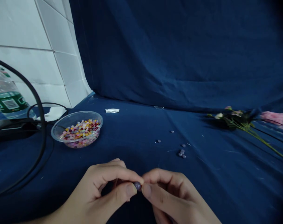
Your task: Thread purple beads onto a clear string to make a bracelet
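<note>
A dark purple bead (137, 185) sits at the bottom centre, between the fingertips of both hands. My left hand (106, 186) pinches it between thumb and index finger from the left side. My right hand (169, 193) has its thumb and index finger pressed together right beside the bead; anything thin between them is too small to make out. Several loose purple beads (182, 152) lie on the blue cloth beyond my right hand. At the left, a clear plastic bowl (59, 137) holds many small beads in pink, yellow, white and dark red.
Blue cloth (132, 133) covers the table and hangs behind it. A white scrap (112, 110) lies near the back. Flowers with green stems (255, 133) rest at the right. A black cable (40, 124) loops at the left near a plastic bottle (9, 101).
</note>
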Available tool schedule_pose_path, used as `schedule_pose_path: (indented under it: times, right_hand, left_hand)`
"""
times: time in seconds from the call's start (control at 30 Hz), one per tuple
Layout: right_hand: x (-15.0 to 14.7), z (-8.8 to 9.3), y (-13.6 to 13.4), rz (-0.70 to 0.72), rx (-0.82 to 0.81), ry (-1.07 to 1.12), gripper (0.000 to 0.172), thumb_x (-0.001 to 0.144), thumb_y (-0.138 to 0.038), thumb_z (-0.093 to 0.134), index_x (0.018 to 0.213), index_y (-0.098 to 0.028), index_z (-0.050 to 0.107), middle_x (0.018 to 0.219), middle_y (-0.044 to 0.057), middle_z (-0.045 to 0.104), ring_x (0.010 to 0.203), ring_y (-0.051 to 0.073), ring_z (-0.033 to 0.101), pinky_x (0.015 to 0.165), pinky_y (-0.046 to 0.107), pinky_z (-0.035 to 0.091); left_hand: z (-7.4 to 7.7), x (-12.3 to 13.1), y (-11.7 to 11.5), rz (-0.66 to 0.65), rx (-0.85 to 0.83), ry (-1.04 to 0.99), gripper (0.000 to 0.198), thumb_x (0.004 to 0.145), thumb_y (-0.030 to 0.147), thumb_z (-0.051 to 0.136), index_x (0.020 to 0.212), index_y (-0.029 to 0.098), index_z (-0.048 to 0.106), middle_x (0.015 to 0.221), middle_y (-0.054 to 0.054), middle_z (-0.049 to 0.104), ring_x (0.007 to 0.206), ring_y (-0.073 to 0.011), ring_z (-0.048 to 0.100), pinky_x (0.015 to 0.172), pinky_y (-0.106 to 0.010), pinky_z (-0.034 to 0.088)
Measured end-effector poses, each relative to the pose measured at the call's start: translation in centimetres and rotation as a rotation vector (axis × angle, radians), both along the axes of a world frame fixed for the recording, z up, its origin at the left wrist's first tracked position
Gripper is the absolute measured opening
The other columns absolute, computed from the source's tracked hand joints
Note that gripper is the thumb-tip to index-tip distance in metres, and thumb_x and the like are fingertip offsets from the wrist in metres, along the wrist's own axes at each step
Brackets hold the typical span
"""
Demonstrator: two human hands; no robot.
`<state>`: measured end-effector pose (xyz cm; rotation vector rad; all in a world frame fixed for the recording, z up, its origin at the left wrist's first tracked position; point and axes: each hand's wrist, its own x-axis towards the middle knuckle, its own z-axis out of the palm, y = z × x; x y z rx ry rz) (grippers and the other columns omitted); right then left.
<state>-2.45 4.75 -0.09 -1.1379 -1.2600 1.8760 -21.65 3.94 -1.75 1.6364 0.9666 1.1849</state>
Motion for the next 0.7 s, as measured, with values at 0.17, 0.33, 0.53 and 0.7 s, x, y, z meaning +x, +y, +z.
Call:
schedule_pose_path:
  times: [0.17,0.33,0.53,0.7]
  right_hand:
    - [0.1,-0.7,0.0,0.009,-0.036,0.079,0.039,0.078,-0.053,0.081,0.082,-0.015,0.074,0.04,-0.008,0.046,0.034,0.002,0.033,0.036,0.015,0.021]
    - [0.2,-1.2,0.0,0.04,-0.02,0.157,0.036,0.082,-0.05,0.079,0.084,-0.014,0.073,0.041,-0.008,0.047,0.034,0.002,0.031,0.036,0.015,0.02]
    - [-0.1,-1.2,0.0,0.005,0.022,0.181,0.041,0.075,-0.052,0.085,0.081,-0.014,0.072,0.04,-0.009,0.043,0.035,0.001,0.031,0.037,0.015,0.018]
    - [-0.2,-1.2,-0.1,-0.008,0.059,0.121,0.043,0.079,-0.057,0.08,0.085,-0.015,0.073,0.043,-0.008,0.043,0.038,0.002,0.032,0.037,0.017,0.017]
  left_hand:
    - [-0.3,0.0,0.0,0.013,-0.005,-0.011,0.02,0.087,0.019,0.068,0.094,0.031,0.083,0.069,0.0,0.067,0.065,-0.0136,0.062,0.062,-0.022,0.05]
    - [-0.3,-0.1,0.1,-0.007,0.029,-0.014,0.025,0.087,0.016,0.067,0.097,0.033,0.082,0.069,0.001,0.067,0.064,-0.0123,0.062,0.064,-0.021,0.051]
    - [0.0,-0.1,0.0,0.027,0.01,0.013,0.022,0.087,0.022,0.067,0.094,0.036,0.082,0.07,0.001,0.067,0.065,-0.0137,0.063,0.062,-0.022,0.052]
    - [-0.1,0.0,0.0,0.028,-0.002,-0.049,0.021,0.088,0.03,0.068,0.096,0.043,0.082,0.07,0.001,0.067,0.063,-0.0159,0.064,0.06,-0.025,0.054]
